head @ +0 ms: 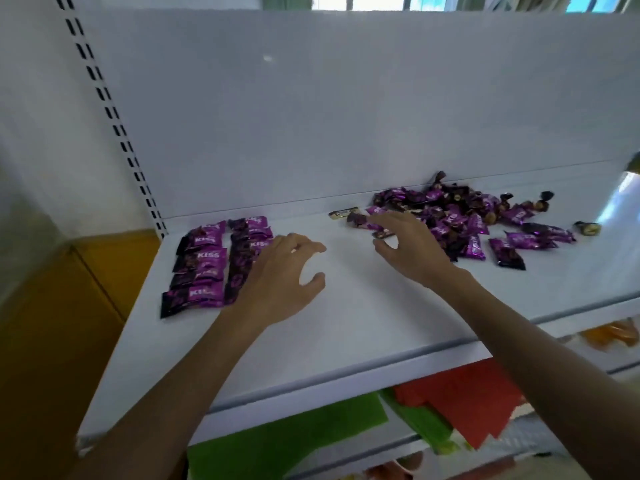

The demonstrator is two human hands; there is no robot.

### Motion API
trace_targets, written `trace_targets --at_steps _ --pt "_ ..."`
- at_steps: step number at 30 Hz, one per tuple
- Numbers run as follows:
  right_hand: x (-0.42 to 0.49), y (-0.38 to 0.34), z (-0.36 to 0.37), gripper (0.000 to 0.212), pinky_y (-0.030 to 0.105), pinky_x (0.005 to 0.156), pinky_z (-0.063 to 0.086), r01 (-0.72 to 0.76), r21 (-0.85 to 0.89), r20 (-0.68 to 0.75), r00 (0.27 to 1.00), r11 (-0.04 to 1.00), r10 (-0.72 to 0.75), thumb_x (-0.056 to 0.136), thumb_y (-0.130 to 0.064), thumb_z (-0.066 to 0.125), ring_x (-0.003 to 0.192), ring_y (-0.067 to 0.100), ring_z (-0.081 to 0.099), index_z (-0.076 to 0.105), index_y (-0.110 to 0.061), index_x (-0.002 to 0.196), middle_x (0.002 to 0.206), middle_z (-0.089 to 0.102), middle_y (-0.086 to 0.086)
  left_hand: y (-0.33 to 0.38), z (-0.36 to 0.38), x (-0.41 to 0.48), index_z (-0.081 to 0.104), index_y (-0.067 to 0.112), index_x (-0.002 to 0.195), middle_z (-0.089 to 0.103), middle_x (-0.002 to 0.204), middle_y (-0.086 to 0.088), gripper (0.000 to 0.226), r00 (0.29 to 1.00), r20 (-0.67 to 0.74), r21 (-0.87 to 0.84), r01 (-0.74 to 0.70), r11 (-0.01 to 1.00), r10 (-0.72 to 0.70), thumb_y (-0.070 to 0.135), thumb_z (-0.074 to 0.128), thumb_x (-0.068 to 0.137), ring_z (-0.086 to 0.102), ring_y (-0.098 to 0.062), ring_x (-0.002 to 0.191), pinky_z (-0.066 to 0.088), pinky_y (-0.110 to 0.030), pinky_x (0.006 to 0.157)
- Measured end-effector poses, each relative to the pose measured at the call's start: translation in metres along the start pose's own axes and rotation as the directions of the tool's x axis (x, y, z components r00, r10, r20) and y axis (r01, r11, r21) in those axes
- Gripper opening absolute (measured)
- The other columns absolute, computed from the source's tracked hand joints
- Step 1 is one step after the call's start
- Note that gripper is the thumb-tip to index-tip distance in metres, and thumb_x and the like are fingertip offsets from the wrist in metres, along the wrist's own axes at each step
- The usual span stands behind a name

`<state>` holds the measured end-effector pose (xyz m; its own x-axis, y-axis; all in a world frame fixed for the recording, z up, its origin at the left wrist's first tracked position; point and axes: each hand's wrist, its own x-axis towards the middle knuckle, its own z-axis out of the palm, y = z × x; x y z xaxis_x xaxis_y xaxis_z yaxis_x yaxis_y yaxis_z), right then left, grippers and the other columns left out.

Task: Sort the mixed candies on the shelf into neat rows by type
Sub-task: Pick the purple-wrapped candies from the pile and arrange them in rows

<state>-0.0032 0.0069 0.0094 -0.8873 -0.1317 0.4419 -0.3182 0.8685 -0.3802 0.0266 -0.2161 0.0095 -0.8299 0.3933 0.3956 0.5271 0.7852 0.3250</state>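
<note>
Loosely open and empty, the right hand (412, 249) hovers beside the candy pile (462, 216).

Stock seen on the white shelf board (346, 323), one board in use:

- Rows of purple KISS packets at the left end: two.
- Left row (199, 268): five packets, as far as the blur allows.
- Right row (247, 237): five packets showing, with its near end covered by a hand.
- Mixed heap (446, 216) at the right: one. The packets overlap and are too many and too blurred to count.
- Loose purple packets (507, 258) lying clear of the heap on its right: at least three.
- Twist-wrapped brown-and-gold sweets (587, 229) lying apart: two.
- Dark bar-shaped sweet (343, 213) by the back wall: one.
- Hands above the board: two, the left hand (280, 275) and the right hand (412, 247).
</note>
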Motion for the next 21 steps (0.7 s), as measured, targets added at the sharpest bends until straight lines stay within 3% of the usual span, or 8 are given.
trace_targets --at_steps 5,9,13,17,21 --pt "-0.018 0.072 -0.046 0.039 0.034 0.095 0.038 -0.062 -0.038 -0.04 0.997 0.997 0.061 0.086 -0.009 0.058 0.118 0.028 0.047 0.055 -0.011 0.125 0.127 0.057 0.01 0.059 0.043 0.047 0.056 0.019 0.122 0.051 0.126 0.0 0.036 0.996 0.012 -0.022 -0.093 0.995 0.093 0.024 0.058 0.087 0.041 -0.018 0.118 0.029 -0.027 0.098" --pt "-0.032 0.136 -0.09 0.036 0.031 0.098 0.036 -0.115 -0.076 -0.061 0.992 0.99 0.11 0.088 -0.008 0.056 0.12 0.025 0.047 0.057 -0.012 0.124 0.126 0.058 0.008 0.106 0.086 0.08 0.051 0.017 0.128 0.049 0.131 -0.001 0.041 0.994 0.078 -0.062 -0.072 0.995 0.076 0.023 0.057 0.088 0.039 -0.019 0.122 0.029 -0.028 0.101" --pt "-0.036 0.188 -0.117 0.039 0.023 0.084 0.037 -0.19 -0.056 -0.054 0.981 0.98 0.187 0.079 0.004 0.052 0.098 0.018 0.053 0.064 -0.01 0.113 0.109 0.064 0.006 0.129 0.115 0.101 0.042 0.015 0.135 0.045 0.137 -0.004 0.048 0.992 0.121 -0.033 -0.023 0.999 0.027 0.02 0.055 0.089 0.035 -0.022 0.128 0.027 -0.03 0.106" --pt "-0.046 0.227 -0.123 0.04 0.03 0.09 0.039 -0.124 -0.09 0.137 0.981 0.988 0.135 0.077 -0.004 0.06 0.11 0.025 0.054 0.063 -0.015 0.115 0.118 0.063 0.007 0.147 0.133 0.122 0.046 0.015 0.133 0.054 0.129 -0.007 0.045 0.993 0.107 -0.011 0.059 0.998 -0.057 0.019 0.055 0.089 0.046 -0.024 0.12 0.037 -0.034 0.101" --pt "-0.043 0.244 -0.125 0.033 0.021 0.082 0.033 -0.028 -0.059 0.148 0.988 0.998 0.036 0.08 -0.009 0.062 0.108 0.022 0.054 0.064 -0.015 0.113 0.114 0.065 0.005 0.171 0.143 0.129 0.053 0.016 0.127 0.059 0.125 -0.001 0.043 0.994 0.083 -0.09 0.073 0.993 -0.065 0.022 0.063 0.086 0.051 -0.018 0.115 0.038 -0.025 0.095"
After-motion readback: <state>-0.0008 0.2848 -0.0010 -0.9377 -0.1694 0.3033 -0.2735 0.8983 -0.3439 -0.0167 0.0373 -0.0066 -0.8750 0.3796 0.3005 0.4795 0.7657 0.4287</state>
